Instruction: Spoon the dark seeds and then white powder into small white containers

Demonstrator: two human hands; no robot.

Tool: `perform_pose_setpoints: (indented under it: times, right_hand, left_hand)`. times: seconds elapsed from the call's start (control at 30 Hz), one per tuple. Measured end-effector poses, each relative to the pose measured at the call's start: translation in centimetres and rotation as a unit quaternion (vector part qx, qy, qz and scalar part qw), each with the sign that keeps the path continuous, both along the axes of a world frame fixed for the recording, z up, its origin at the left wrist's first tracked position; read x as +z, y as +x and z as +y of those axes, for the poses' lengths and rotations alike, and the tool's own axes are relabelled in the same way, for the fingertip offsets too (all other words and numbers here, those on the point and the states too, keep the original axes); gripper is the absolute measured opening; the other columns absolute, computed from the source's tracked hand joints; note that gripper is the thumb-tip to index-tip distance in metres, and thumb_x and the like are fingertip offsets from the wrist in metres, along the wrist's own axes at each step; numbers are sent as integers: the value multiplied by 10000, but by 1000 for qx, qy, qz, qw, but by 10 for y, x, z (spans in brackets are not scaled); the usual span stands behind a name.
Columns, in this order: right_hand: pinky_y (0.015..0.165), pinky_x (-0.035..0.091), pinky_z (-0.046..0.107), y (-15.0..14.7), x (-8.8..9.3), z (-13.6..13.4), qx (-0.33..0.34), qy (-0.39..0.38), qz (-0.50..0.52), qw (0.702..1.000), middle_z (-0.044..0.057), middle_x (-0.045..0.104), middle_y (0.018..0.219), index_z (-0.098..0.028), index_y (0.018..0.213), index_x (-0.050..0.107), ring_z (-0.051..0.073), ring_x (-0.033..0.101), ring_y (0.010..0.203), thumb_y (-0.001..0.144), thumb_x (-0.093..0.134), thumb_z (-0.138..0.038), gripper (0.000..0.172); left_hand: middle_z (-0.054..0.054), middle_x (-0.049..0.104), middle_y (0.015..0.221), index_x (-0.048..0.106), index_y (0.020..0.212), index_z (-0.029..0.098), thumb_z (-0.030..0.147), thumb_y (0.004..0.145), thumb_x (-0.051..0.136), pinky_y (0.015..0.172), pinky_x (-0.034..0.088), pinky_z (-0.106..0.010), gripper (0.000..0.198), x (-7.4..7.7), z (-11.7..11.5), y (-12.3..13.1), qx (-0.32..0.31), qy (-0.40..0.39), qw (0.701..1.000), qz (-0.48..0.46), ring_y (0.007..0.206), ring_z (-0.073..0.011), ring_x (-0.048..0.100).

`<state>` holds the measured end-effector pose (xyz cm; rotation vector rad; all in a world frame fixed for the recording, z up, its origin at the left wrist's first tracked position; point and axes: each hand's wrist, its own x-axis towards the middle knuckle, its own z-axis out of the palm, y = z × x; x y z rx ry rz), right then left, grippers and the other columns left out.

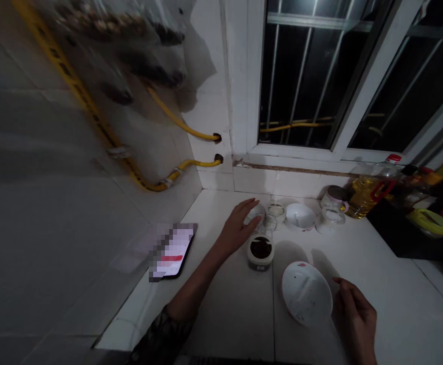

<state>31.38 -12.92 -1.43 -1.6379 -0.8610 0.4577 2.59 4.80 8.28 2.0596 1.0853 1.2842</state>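
Observation:
My left hand (pixel 237 228) reaches forward over the white counter (pixel 229 309), fingers spread, its tips touching a small white container (pixel 257 212) near the back wall. Just below that hand stands an open white jar (pixel 260 251) with dark contents. My right hand (pixel 355 315) holds a white bowl (pixel 305 293) tilted up by its right rim, low at the front right.
A phone (pixel 173 251) leans against the left tiled wall. Small glass and white jars (pixel 276 211), another white bowl (pixel 300 216) and lidded jars (pixel 331 210) line the back. An oil bottle (pixel 369 190) and other bottles stand right, by a dark tray (pixel 404 233). A yellow hose (pixel 175 175) runs along the wall.

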Motion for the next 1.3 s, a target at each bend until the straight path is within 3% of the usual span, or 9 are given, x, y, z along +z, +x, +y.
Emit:
perform_pose_setpoints:
  times: [0.17,0.4,0.67,0.9,1.1,1.2,1.3]
  right_hand:
    - [604,526,285,-1,5,2,16,-12,-13,1000,74,738,766,-166,777,748,236,661,708,750,643,-677,522]
    - [700,563,292,0,8,3,38,-40,-22,998,93,779,879,-169,805,760,265,696,801,766,650,-625,472]
    - [676,569,284,-6,16,4,37,-45,-14,998,89,782,856,-168,790,765,265,702,782,738,673,-612,456]
    - [630,565,279,-11,24,5,52,-48,-15,997,75,776,799,-178,774,769,254,697,729,738,668,-611,446]
    - [608,550,293,-10,19,9,42,-18,0,999,79,751,746,-162,771,749,244,677,699,717,676,-620,466]
    - [504,480,268,-11,11,9,24,-21,46,998,32,684,635,-134,917,732,189,598,566,733,682,-606,510]
    - [455,404,243,-11,8,4,15,-14,81,997,-30,594,564,-119,1115,671,144,501,490,776,663,-588,579]
  left_hand:
    - [-75,719,1238,628,1302,211,360,963,468,958,549,-362,404,-3,3,1,-89,-64,991,81,1078,-215,697]
    - [-55,665,1342,667,1261,259,302,1015,428,1070,495,-369,346,-15,-30,-21,-142,-19,981,134,1234,-195,631]
    - [-123,532,1473,586,1345,246,146,976,459,1117,469,-473,402,-51,-58,-22,-127,86,977,146,1435,-251,434]
    - [-115,555,1462,605,1325,240,167,979,473,1191,349,-541,377,-70,-56,-17,-86,144,971,169,1398,-257,487]
    - [-84,472,1539,572,1376,276,189,994,440,1235,229,-556,414,-80,-55,-20,-88,137,972,168,1449,-250,415]
    - [-88,443,1559,487,1453,283,280,1003,470,1238,211,-559,450,-86,-53,-21,-111,104,980,131,1471,-266,375]
    - [-116,403,1581,352,1535,233,382,1007,460,1223,291,-494,559,-81,-51,-22,-95,32,995,24,1479,-267,356]
